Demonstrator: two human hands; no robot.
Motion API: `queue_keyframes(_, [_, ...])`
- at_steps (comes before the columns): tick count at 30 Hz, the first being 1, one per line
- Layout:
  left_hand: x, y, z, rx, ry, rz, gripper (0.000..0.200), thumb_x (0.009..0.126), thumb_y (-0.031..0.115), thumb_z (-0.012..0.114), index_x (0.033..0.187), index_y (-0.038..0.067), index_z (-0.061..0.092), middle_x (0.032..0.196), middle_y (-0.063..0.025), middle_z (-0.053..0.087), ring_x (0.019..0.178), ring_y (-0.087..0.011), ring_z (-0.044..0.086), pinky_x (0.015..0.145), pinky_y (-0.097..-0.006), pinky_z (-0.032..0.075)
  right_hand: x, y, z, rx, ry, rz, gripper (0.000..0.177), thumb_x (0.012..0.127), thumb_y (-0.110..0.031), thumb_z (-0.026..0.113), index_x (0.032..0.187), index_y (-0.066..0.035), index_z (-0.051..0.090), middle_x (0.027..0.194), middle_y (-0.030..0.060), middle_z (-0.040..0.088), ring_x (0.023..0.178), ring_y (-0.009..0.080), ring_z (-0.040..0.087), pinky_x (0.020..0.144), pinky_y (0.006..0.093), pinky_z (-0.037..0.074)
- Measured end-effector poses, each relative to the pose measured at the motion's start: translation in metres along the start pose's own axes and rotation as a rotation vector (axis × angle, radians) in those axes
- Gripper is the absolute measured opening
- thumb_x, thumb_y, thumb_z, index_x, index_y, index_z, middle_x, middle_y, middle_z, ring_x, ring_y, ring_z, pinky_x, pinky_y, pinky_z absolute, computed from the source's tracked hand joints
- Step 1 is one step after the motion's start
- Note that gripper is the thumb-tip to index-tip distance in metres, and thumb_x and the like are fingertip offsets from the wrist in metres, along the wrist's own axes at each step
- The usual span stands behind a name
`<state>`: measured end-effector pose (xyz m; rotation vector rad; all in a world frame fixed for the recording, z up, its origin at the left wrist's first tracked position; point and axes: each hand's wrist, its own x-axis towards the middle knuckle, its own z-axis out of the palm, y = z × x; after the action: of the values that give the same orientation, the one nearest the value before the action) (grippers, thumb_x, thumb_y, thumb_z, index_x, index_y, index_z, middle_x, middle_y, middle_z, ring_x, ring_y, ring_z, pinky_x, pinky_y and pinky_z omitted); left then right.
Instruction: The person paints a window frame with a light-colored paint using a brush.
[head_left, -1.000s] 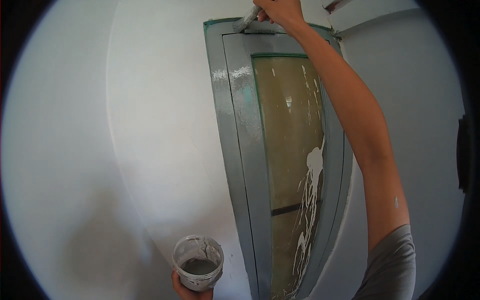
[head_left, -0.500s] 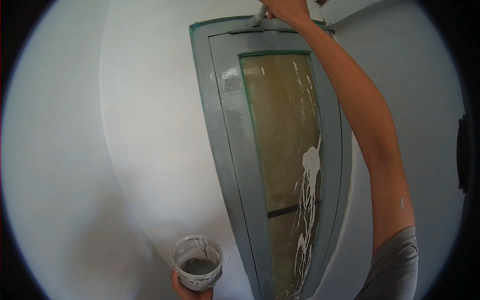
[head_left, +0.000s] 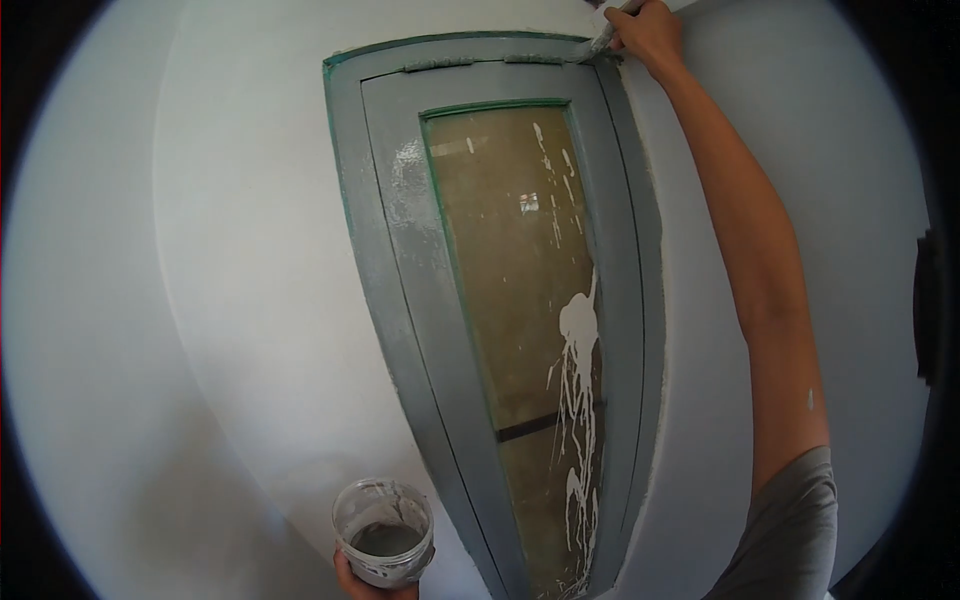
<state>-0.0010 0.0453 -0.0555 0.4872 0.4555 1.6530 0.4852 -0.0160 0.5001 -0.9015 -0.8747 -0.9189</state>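
Observation:
Raised high at the upper right, my right hand (head_left: 652, 42) is closed round the handle of a paintbrush (head_left: 601, 42). The bristles meet the top right corner of a grey window frame (head_left: 540, 48), close to a hinge (head_left: 533, 60). Low in the view, my left hand (head_left: 360, 585) grips a clear plastic tub (head_left: 383, 530) from below and the side. Grey paint (head_left: 388, 539) lies in the bottom of the tub, and smears coat its inner wall. Part of my left hand is hidden behind the tub.
Green edges show along the frame's outer rim and round the glass pane (head_left: 500, 300). A big white paint splash (head_left: 578, 322) with long drips marks the glass. Pale walls (head_left: 260, 250) stand on both sides. A dark object (head_left: 927, 308) is at the far right edge.
My right hand has moved the brush rightward along the frame's top edge to the corner. The view has shifted, so the window sits further left. My left hand still holds the tub.

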Motion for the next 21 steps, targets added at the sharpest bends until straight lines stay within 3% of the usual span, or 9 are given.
queue_keyframes(3, [-0.008, -0.001, 0.014, -0.028, 0.026, -0.015, 0.061, 0.096, 0.049, 0.050, 0.139, 0.006, 0.054, 0.136, -0.0188, 0.060, 0.119, -0.0427, 0.061, 0.090, -0.0638, 0.055, 0.000, 0.000, 0.003, -0.116, 0.095, 0.017, 0.024, 0.080, -0.017, 0.071, 0.077, 0.007, 0.068, 0.070, 0.0185, 0.070, 0.065, 0.0276, 0.071, 0.063, 0.0413, 0.057])
queue_keyframes(6, [-0.002, 0.003, 0.012, -0.036, 0.012, -0.057, 0.062, 0.096, 0.048, 0.050, 0.139, 0.005, 0.053, 0.136, -0.0193, 0.060, 0.119, -0.0428, 0.061, 0.090, -0.0640, 0.055, -0.004, -0.020, -0.008, -0.132, 0.050, -0.014, 0.023, 0.081, -0.015, 0.068, 0.079, 0.008, 0.068, 0.072, 0.0214, 0.070, 0.070, 0.0303, 0.072, 0.069, 0.0423, 0.057])
queue_keyframes(21, [-0.008, 0.010, 0.010, -0.046, 0.011, -0.013, 0.059, 0.097, 0.044, 0.047, 0.140, 0.003, 0.052, 0.134, -0.0209, 0.060, 0.118, -0.0434, 0.062, 0.091, -0.0631, 0.056, -0.011, -0.031, 0.001, -0.363, 0.047, -0.288, 0.027, 0.084, -0.018, 0.067, 0.093, 0.007, 0.071, 0.085, 0.0257, 0.072, 0.080, 0.0380, 0.072, 0.076, 0.0451, 0.057])
